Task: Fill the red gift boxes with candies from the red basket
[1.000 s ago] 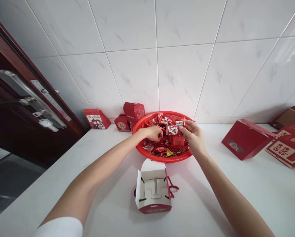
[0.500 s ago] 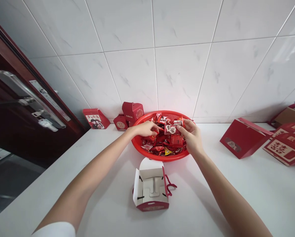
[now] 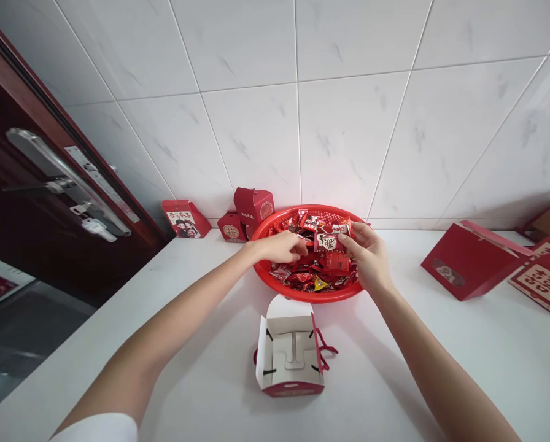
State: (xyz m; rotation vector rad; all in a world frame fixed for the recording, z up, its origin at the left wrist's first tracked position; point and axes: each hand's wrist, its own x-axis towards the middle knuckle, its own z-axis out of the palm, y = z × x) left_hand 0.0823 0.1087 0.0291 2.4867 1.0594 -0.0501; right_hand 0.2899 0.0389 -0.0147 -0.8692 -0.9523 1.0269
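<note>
Candy [image 3: 301, 279] in the head view by the look of it, small shiny pieces mostly in red wrappers, heaped in an oval bright red plastic basket [image 3: 275, 286] near the pale tiled wall [image 3: 256, 141]. Pinching a red rectangular packet with a white cloud-shaped print [image 3: 328, 241] above the basket's right side, using thumb and fingers of the right hand [image 3: 371, 255]. Reaching over the heap with the left hand [image 3: 279, 247], fingers curled down towards the wrappers; honestly can't tell about a grip on anything under them.

Not much change from half a second ago: left hand just a touch further right over the heap, right hand with the same packet in the same pinch. So, at a guess, still mid-pick on the left, with one packet secured on the right.

Closer in, on the white tabletop [image 3: 201, 368] just in front of the basket: open red card box with white insides [image 3: 292, 389], folded floor and slot on show, dark red twisted cord [image 3: 329, 349] at its right side. Well off to the right: red wedge-shaped card box [image 3: 471, 264].
</note>
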